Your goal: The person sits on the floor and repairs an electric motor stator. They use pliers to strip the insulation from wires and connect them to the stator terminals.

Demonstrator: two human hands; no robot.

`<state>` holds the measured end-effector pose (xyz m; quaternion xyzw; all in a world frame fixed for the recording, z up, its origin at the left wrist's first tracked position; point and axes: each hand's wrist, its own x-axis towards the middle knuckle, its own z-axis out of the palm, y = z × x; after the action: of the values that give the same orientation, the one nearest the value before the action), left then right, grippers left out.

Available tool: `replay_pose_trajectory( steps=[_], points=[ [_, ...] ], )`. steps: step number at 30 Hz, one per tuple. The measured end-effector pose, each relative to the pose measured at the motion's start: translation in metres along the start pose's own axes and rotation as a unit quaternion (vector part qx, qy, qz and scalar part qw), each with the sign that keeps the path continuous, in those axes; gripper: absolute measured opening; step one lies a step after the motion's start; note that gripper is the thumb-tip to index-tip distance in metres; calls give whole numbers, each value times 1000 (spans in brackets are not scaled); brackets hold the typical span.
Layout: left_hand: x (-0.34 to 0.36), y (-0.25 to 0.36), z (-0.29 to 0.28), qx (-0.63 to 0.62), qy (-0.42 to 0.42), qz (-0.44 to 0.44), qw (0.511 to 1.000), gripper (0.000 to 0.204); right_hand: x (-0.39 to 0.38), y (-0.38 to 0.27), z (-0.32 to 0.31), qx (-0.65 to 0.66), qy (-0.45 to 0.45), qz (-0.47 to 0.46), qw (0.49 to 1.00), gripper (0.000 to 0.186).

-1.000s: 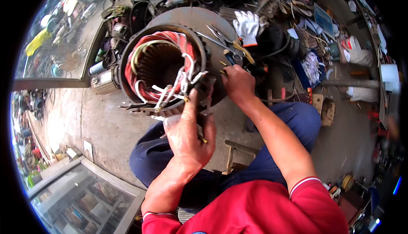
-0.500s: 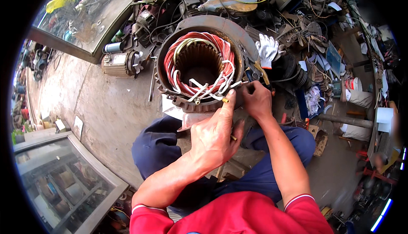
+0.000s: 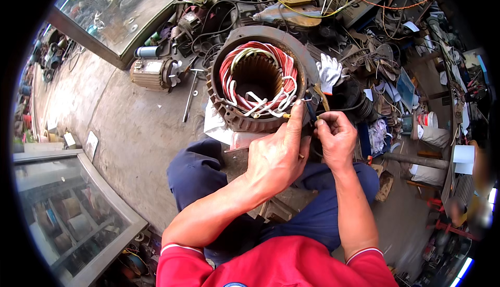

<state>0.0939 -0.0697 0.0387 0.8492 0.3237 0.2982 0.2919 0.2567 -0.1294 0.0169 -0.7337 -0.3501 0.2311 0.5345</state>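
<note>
A motor stator [image 3: 228, 114] stands upright in front of me, with a ring of red and white windings [image 3: 229, 78] inside. White leads [image 3: 259, 104] cross at its near side, and one carries a brass-coloured lug [image 3: 287, 115]. My left hand [image 3: 273, 157] is closed at the near right rim, pinching a white lead whose bare end [image 3: 308, 100] pokes past the fingertip. A second brass-coloured piece [image 3: 301, 156] shows between its lower fingers. Just right of the stator, my right hand [image 3: 337, 138] is pinched closed; what its fingertips hold is too small to make out.
Tools with yellowish handles [image 3: 324, 99] lie against the stator's right side, near a white work glove [image 3: 329, 73]. A small motor with a fan [image 3: 151, 73] and a T-handled rod [image 3: 190, 97] rest on the floor at left. Cables and parts pile up behind.
My right hand has drawn back from the lead's bare end, toward me and to the right. My left hand stays at the rim. The whole view has shifted slightly.
</note>
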Motion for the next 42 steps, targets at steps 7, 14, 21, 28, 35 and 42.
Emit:
replay_pose_trajectory(
  steps=[7,14,21,28,35,42],
  points=[
    [10,5,1,-22,-38,-43,998,80,2,-38,-2,87,-27,-17,996,14],
    [7,0,2,-25,-33,-39,998,77,11,-44,7,101,-40,-26,994,14],
    [6,-2,4,-52,-8,-10,999,77,11,-45,10,78,-24,-46,996,14],
    [4,-5,8,-38,10,-4,999,76,15,-46,7,-10,-17,-91,996,14],
    [-3,-7,7,-57,0,-6,998,76,16,-51,9,-45,-28,-90,995,13],
    [-14,-2,-4,-116,56,61,990,58,17,-69,3,-80,8,-133,988,13]
  ],
)
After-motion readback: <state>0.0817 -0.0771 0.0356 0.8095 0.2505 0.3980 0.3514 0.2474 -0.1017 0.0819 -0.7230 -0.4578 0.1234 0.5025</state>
